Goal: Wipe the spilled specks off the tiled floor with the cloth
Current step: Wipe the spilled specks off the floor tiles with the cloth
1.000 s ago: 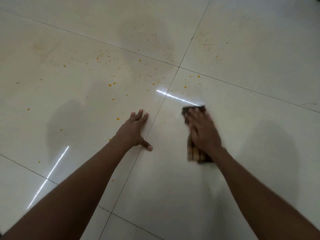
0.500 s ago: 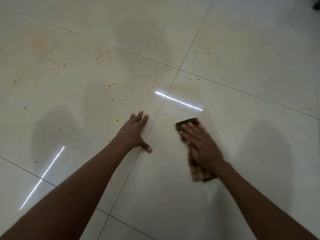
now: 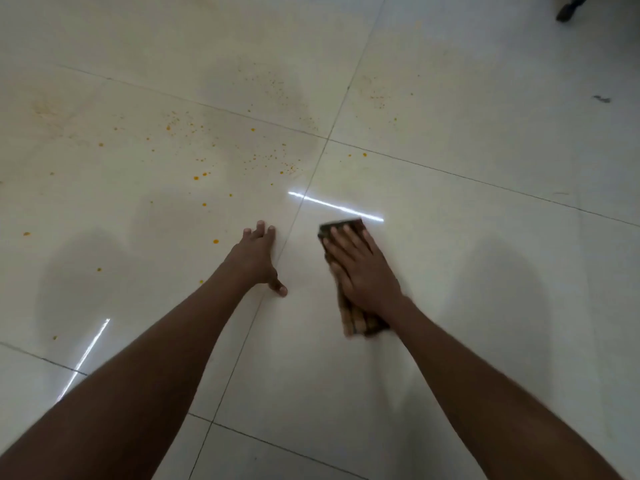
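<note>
Floor (image 3: pixel 467 109): large glossy cream tiles, thin dark grout lines crossing ahead of the hands; two bright streaks of reflected light and soft grey shadows lying on it.

Specks (image 3: pixel 197 178): orange, scattering across the tile ahead and to the left, thinning toward the grout crossing; a few lying just past it on the right-hand tile.

Cloth (image 3: pixel 360 322): brown checked, folded, lying flat on the near right tile; its far edge showing past the fingertips, its near end showing below the wrist, blurred.

Right hand (image 3: pixel 362 268): pressing flat on the cloth, fingers straight and spread, covering its middle.

Left hand (image 3: pixel 256 259): resting open on the floor beside the grout line, fingers straight, thumb out.

Dark object (image 3: pixel 571 6): cut off at the top right corner, unidentifiable. Small dark mark (image 3: pixel 602 98) on a far tile, too small to make out.
</note>
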